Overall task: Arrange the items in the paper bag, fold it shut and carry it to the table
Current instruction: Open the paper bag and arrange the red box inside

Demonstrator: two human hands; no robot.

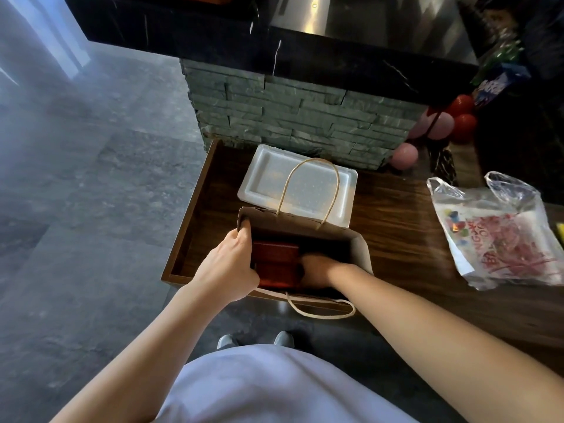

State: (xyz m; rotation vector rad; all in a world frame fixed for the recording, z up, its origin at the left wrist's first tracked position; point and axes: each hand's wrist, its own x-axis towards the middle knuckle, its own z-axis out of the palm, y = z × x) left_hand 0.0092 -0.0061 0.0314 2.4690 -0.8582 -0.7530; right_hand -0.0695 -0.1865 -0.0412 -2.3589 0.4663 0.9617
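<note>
A brown paper bag [360,251] with twine handles stands open on the wooden counter [403,227], near its front edge. Red boxes [274,264] lie inside it on the left. My left hand [229,267] grips the bag's left rim and holds the mouth apart. My right hand [317,268] reaches down into the bag, just right of the red boxes and touching them; its fingers are hidden in the dark, so its grip cannot be judged.
A white foam tray [262,178] lies behind the bag against a stone-faced wall [290,111]. A clear plastic bag with red print [503,239] sits at the right. Red and pink balloons [457,120] hang at the back right. Grey tiled floor [91,209] lies to the left.
</note>
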